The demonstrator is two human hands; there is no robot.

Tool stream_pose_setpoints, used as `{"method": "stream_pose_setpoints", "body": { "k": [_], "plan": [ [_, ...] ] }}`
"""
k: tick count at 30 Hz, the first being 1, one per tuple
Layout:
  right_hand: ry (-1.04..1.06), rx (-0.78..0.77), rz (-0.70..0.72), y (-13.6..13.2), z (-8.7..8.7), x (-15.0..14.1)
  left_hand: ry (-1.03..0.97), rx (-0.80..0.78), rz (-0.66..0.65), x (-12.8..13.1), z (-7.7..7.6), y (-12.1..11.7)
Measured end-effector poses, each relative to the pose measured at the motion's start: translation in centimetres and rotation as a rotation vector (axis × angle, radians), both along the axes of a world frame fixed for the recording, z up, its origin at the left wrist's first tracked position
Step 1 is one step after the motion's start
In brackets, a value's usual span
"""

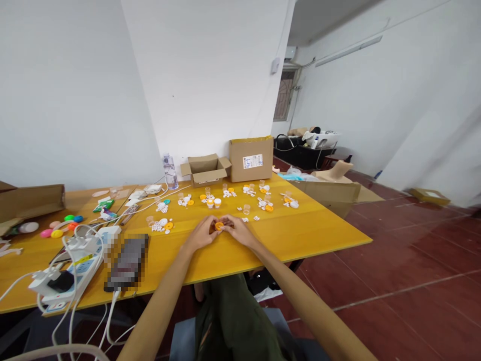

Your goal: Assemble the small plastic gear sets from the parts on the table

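Note:
Between my fingertips, just above the yellow table point(285, 248), is a small round orange part point(219, 226) that looks like a cap. My left hand point(203, 233) grips it from the left, and my right hand point(237, 230) from the right. Just beyond my hands stand white cups with orange tops point(214, 202). A clear plastic cup point(246, 209) and small white pieces point(256, 218) lie to the right. To the left, another group has a white disc point(163, 222) and an orange ring point(169, 226). My fingers hide part of the orange part.
An open cardboard box point(206, 173) and a closed carton point(251, 163) stand at the back. A water bottle point(170, 171) is beside them. A phone point(128, 261), a power strip point(84, 276) with cables and coloured balls point(57, 233) occupy the left side.

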State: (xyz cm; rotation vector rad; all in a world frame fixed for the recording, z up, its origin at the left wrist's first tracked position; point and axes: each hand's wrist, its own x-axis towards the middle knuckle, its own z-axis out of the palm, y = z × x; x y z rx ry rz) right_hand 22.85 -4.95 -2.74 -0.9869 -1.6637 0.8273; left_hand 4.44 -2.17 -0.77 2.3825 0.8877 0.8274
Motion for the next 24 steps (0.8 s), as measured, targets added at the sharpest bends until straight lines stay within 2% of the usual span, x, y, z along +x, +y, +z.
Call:
{"method": "stream_pose_setpoints", "body": {
  "k": [24],
  "plan": [
    [-0.003,-0.009,0.0,0.23,-0.06,0.01,0.014,0.001,0.004,0.01,-0.02,0.09]
  ]
}}
